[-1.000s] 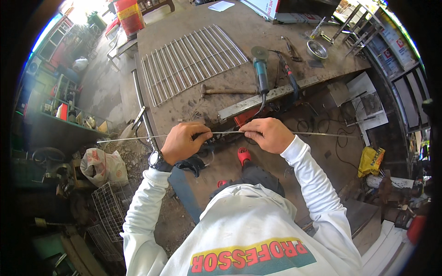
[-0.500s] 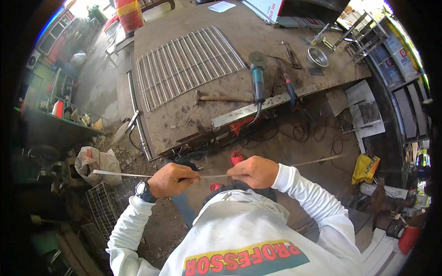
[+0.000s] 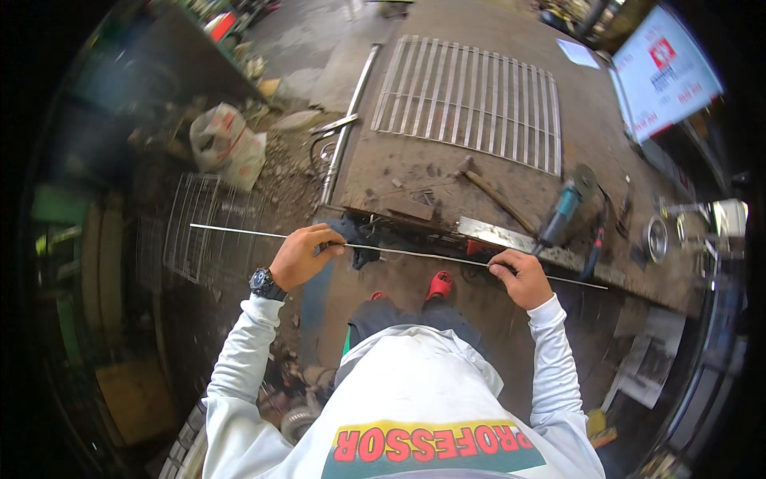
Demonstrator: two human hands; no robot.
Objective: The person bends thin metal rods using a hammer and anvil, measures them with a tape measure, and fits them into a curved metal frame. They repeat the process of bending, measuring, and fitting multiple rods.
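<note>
Head view: we hold a thin metal rod level in front of us, just short of the steel workbench. Our left hand is closed around the rod left of its middle; our right hand pinches it near its right end. On the workbench lie a wire grille, a hammer and an angle grinder.

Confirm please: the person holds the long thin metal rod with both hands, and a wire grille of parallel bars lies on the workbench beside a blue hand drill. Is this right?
Not quite. The head view shows a blue angle grinder, not a drill. The rest stands: the left hand and the right hand hold the long thin metal rod, and the wire grille lies on the workbench.
</note>
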